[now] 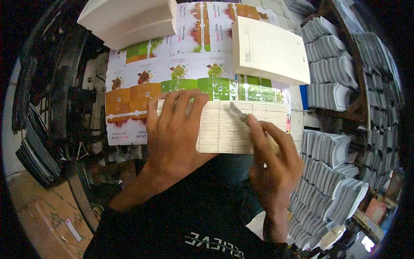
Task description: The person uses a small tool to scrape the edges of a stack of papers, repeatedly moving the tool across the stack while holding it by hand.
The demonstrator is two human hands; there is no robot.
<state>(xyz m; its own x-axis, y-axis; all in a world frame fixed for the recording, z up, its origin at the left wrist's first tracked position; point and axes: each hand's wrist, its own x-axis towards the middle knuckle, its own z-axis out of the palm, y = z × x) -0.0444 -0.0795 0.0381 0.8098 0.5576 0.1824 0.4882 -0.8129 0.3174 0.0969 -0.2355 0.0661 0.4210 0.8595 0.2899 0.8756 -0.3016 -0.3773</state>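
Directly in front of me is a cream stack of bound paper booklets [224, 131], its ridged edges facing up in many fine lines crossed by a few faint seams. My left hand [174, 123] grips the left end of this stack, fingers bent over the far side and thumb toward the near side. In my right hand [276, 157] is a knife [240, 114] with a narrow grey blade. Its blade points up and left over the ridged surface. Whether the tip touches the paper I cannot tell, and most of the handle is hidden in my fingers.
Printed packaging sheets [181, 69] in green, orange and white cover the table. A thick cream paper stack [129, 21] stands far left, and a lined-paper block [271, 49] lies far right. Grey paper bundles [330, 151] fill the right side. Dark stacked sheets [39, 151] lean at left.
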